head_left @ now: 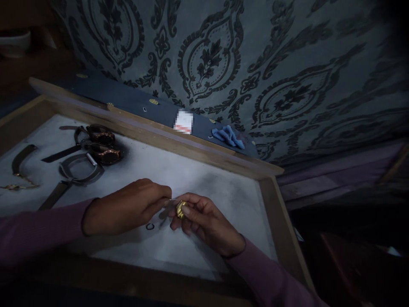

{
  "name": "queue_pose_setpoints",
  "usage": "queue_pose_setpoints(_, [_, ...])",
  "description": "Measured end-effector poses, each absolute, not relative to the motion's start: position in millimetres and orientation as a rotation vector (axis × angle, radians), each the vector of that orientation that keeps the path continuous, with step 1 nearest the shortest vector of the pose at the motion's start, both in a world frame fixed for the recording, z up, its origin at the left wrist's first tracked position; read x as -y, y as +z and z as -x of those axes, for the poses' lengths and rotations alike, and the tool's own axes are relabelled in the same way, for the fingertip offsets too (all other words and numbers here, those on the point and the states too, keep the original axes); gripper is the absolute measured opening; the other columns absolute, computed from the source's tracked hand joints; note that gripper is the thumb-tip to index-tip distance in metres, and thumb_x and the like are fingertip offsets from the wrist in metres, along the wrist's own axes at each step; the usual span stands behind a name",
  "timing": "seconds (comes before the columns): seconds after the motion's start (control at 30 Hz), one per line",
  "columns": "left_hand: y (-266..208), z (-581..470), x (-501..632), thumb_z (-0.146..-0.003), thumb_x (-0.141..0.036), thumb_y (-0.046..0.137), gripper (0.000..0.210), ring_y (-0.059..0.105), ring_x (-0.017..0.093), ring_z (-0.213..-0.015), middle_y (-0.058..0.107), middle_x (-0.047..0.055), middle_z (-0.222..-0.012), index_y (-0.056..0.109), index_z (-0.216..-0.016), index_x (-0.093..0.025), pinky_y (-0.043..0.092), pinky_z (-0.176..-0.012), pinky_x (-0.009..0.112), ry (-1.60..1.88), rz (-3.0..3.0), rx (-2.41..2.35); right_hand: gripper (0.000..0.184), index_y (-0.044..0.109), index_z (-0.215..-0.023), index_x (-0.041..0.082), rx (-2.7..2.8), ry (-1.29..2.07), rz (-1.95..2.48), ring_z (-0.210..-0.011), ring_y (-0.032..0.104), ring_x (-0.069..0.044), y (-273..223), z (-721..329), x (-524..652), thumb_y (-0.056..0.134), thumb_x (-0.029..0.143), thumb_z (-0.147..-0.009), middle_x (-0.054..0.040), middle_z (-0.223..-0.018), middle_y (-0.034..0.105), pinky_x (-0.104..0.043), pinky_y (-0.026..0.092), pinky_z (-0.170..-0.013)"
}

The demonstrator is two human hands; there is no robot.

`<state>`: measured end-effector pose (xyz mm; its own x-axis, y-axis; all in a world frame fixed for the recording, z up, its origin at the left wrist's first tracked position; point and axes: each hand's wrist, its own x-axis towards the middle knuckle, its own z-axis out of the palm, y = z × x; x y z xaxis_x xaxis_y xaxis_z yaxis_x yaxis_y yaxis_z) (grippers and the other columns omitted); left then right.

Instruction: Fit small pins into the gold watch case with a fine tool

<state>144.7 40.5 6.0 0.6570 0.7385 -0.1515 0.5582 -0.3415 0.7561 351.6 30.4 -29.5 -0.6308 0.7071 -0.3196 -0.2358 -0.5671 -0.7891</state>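
Observation:
My right hand [207,219] is closed around a small shiny gold piece that looks like a watch case [180,209], its thumb resting on top. My left hand [131,207] is closed in a pinch close beside it. From the left fingertips a thin pale sliver [173,199], like a pin or fine tool, points at the gold piece; its held end is hidden. A small dark ring [150,227] lies on the white surface below the left hand.
Wristwatches [107,155] with dark straps lie at the tray's left, near a strap piece with a gold chain [24,183]. Raised wooden edges [284,221] surround the white base. Behind the far edge are a blue cloth [228,136] and a white packet [183,122].

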Motion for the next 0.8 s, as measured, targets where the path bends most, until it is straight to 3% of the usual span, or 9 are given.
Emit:
queue_pose_setpoints(0.27, [-4,-152,-42,-0.093,-0.025,0.043,0.026,0.05,0.01,-0.061,0.055,-0.002,-0.065,0.055,-0.073,-0.014,0.038,-0.058,0.021,0.444,-1.696,-0.985,0.016,0.063,-0.091,0.015,0.941,2.176,0.903,-0.073,0.07,-0.013,-25,-351,-30,0.07,0.026,-0.083,-0.006,-0.088,0.073,-0.019,0.048,-0.055])
queue_pose_setpoints(0.4, [-9,-158,-39,-0.09,-0.03,0.05,0.017,0.055,0.011,-0.064,0.062,-0.001,-0.071,0.053,-0.083,-0.015,0.041,-0.058,0.022,0.5,-1.366,-0.914,0.016,0.063,-0.09,0.015,0.873,2.164,0.858,-0.076,0.069,-0.013,-26,-351,-30,0.072,0.024,-0.082,-0.0038,-0.083,0.071,-0.02,0.052,-0.061])
queue_pose_setpoints(0.57, [-16,-161,-35,-0.087,-0.03,0.052,0.014,0.06,0.014,-0.072,0.067,0.002,-0.081,0.055,-0.091,-0.016,0.043,-0.061,0.023,0.558,-1.353,-0.932,0.021,0.067,-0.094,0.013,0.668,2.194,0.88,-0.071,0.065,-0.008,-30,-353,-32,0.076,0.022,-0.077,-0.0013,-0.078,0.066,-0.015,0.052,-0.062])
queue_pose_setpoints(0.8, [-11,-162,-37,-0.086,-0.027,0.055,0.011,0.054,0.01,-0.064,0.063,-0.002,-0.073,0.054,-0.086,-0.017,0.039,-0.056,0.02,0.653,-1.326,-0.866,0.034,0.066,-0.102,0.015,0.462,2.285,0.838,-0.066,0.057,-0.005,-28,-352,-34,0.079,0.015,-0.071,-0.0018,-0.084,0.063,-0.009,0.045,-0.05])
